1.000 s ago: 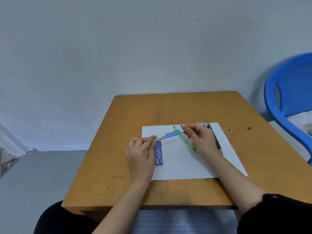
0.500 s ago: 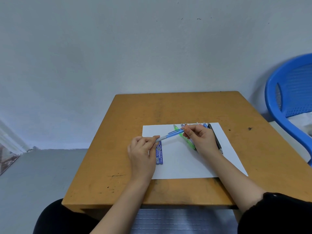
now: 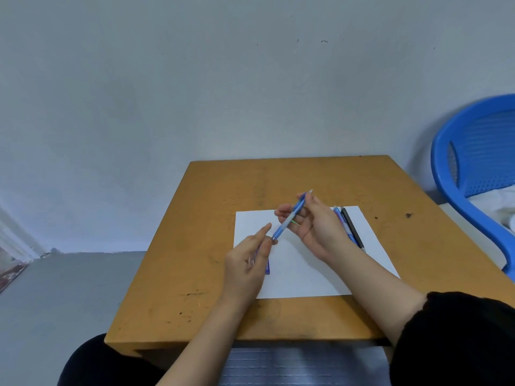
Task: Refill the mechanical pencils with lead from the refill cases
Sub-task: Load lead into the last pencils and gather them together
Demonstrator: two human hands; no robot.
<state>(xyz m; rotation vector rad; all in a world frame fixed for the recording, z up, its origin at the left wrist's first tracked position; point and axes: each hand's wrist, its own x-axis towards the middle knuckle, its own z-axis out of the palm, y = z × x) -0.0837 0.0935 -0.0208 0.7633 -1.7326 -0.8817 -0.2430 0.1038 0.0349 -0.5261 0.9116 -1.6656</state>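
Over the wooden table and its white sheet, the right hand, fingers curled, and the left hand, fingers loosely straight, meet at 1 slanted blue mechanical pencil, gripped by the right, its lower tip at the left thumb, above the blue refill case.

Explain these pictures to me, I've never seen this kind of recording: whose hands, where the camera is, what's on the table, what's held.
No machine here: a person works bare-handed; every picture comes from one head-worn camera looking down. The right hand holds a blue mechanical pencil raised off a white sheet on the wooden table. The left hand reaches its lower end; blur hides whether it pinches. A blue refill case shows partly behind that hand. More pencils lie along the sheet's right side.
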